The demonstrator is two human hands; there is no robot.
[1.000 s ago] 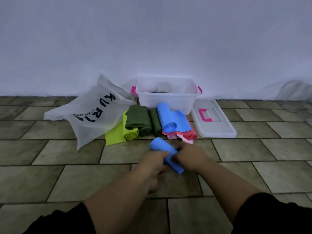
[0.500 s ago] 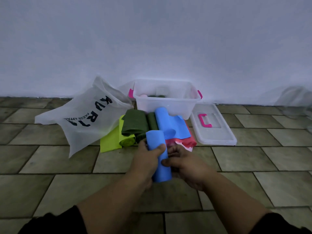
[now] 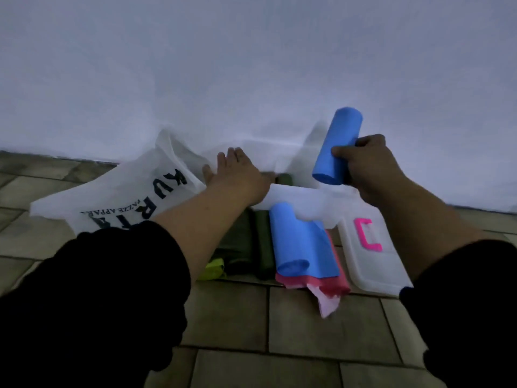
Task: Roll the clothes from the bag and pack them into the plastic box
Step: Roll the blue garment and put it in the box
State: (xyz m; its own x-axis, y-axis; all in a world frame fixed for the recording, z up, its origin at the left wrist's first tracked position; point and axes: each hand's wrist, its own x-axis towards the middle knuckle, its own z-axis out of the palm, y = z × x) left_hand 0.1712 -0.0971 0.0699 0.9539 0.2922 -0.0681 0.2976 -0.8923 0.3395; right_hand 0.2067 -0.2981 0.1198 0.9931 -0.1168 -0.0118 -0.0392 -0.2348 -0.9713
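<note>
My right hand (image 3: 366, 163) grips a rolled blue garment (image 3: 338, 145) and holds it upright above the clear plastic box (image 3: 296, 196), which stands against the wall. My left hand (image 3: 235, 175) reaches forward with straight fingers over the box's left end, beside the white bag (image 3: 120, 197). In front of the box lie a half-rolled blue garment (image 3: 302, 242) on red and pink cloth (image 3: 327, 287), dark green rolls (image 3: 251, 245) and a bit of yellow-green cloth (image 3: 214, 268). A green roll (image 3: 284, 179) shows inside the box.
The box's clear lid (image 3: 372, 261) with a pink handle lies on the tiled floor to the right of the clothes. A white wall runs close behind the box. Tiled floor (image 3: 279, 326) stretches toward me.
Both hands held the blue roll low over the floor. Now my right hand alone has lifted it up and forward over the box, and my left hand has let go and reached to the box's left end.
</note>
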